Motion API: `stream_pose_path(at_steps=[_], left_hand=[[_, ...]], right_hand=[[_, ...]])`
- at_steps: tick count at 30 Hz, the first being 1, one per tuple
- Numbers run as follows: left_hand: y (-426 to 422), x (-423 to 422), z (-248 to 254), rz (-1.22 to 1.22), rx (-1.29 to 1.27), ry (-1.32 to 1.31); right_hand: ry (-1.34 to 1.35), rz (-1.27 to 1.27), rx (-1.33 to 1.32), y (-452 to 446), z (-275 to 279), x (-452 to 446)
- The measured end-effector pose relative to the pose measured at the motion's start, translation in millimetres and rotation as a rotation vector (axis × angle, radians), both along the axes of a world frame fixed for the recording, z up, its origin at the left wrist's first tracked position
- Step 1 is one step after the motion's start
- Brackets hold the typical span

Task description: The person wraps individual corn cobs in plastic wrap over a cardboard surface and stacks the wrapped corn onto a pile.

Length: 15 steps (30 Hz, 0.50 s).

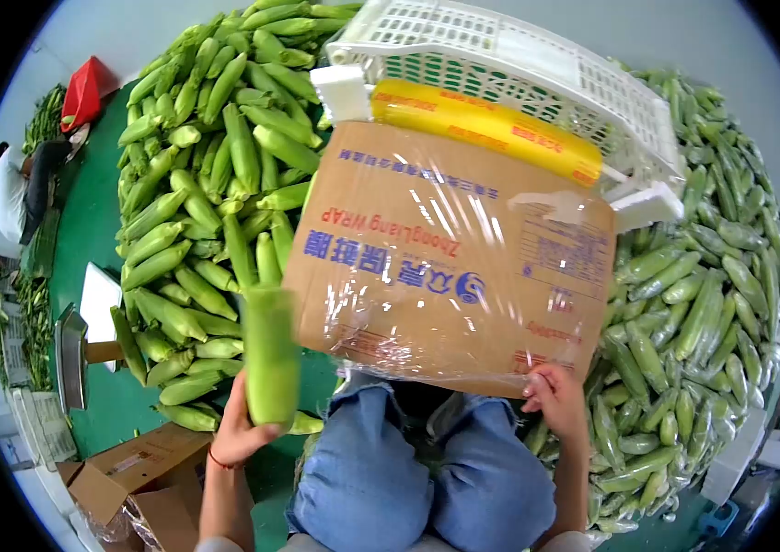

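Observation:
My left hand [241, 425] is closed round the lower end of an ear of corn [270, 359] in its green husk, held upright left of the cardboard. My right hand [553, 397] pinches the near edge of clear plastic wrap [436, 373] at the lower right of the cardboard. The wrap lies over a flattened brown cardboard box [381, 216] with printed lettering, above my knees. Behind the cardboard, a yellow roll of wrap [491, 129] rests between white foam blocks [344, 92].
Unwrapped corn [169, 248] is heaped on the left, wrapped corn [684, 304] on the right. A white plastic crate [500, 41] stands behind the roll. An opened carton [146, 469] sits at lower left. Another person [26, 184] is at far left, near a red bag [84, 92].

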<state>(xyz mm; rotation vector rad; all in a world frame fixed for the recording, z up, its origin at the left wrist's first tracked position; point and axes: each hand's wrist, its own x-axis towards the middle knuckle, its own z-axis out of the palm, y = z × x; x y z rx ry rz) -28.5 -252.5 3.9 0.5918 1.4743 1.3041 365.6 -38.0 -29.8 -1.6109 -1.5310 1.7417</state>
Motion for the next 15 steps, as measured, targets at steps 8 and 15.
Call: stream_pose_path(at_steps=[8,15], left_hand=[[208,73,14,-0.875,0.534,1.128],[209,81,1,-0.728,0.445,1.152]], right_hand=[[-0.234,0.108,0.484,-32,44,-12],[-0.232,0.231,0.979,47,16,-90]])
